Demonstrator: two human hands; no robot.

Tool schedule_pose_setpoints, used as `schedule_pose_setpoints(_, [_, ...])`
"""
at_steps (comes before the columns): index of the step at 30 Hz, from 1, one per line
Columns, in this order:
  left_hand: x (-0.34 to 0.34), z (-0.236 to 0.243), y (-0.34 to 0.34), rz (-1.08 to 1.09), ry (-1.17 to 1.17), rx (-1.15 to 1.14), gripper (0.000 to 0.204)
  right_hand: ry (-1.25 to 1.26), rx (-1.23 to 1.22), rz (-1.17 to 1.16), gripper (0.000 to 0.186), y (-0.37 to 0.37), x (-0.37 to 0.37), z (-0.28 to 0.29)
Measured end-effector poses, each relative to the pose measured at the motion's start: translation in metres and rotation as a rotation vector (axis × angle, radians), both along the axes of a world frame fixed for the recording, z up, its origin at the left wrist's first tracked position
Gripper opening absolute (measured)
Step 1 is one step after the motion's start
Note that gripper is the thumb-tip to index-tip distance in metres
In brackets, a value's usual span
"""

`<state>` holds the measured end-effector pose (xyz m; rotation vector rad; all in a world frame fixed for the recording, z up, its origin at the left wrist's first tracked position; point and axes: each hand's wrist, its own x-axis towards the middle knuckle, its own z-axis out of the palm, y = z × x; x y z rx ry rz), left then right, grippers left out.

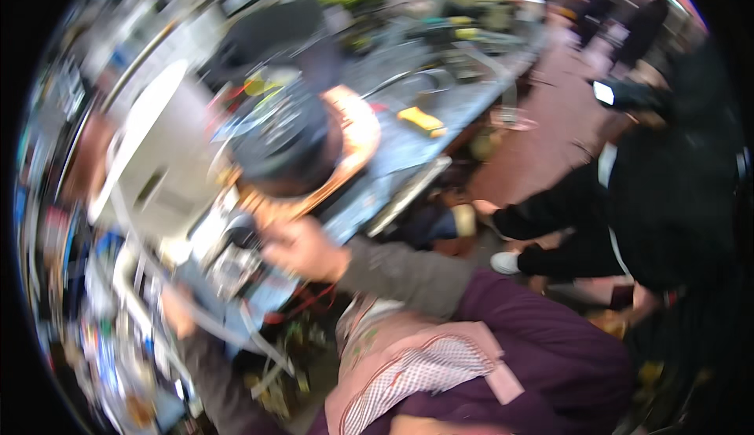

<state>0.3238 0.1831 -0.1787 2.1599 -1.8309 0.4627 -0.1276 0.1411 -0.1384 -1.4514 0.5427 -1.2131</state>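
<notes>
Mostly blurred, shiny, silvery part [234,268]

No lettering, number or sign is legible; motion blur covers the view. The small bright panel [603,93] at two o'clock and the cluttered items [102,364] at eight o'clock are too smeared to yield any readable marking.

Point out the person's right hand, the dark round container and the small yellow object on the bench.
Right hand [303,249]: head view, middle of the blurred hand.
Dark round container [297,156]: head view, its outer side.
Small yellow object [422,121]: head view, middle of its body.
</notes>
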Motion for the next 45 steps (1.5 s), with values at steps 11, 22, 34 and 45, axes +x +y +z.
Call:
schedule_pose_setpoints(11, [0.018,-0.009,-0.015,0.049,1.001,-0.052,0.015,-0.027,-0.156,-0.053,0.028,-0.007,-0.015,-0.001])
schedule_pose_setpoints(22, [-0.14,0.069,0.076,-0.062,0.606,-0.413,0.035,-0.034,-0.343,-0.16,0.037,-0.018,-0.015,0.0])
schedule_pose_setpoints(34, [-0.202,0.065,0.128,-0.294,1.12,-0.533,0.03,0.084,-0.305,-0.082,0.038,0.052,0.037,0.047])
schedule_pose_setpoints(45, [-0.222,0.097,0.159,-0.233,1.719,-0.74,0.027,0.058,-0.498,0.237,0.036,0.11,0.111,0.063])
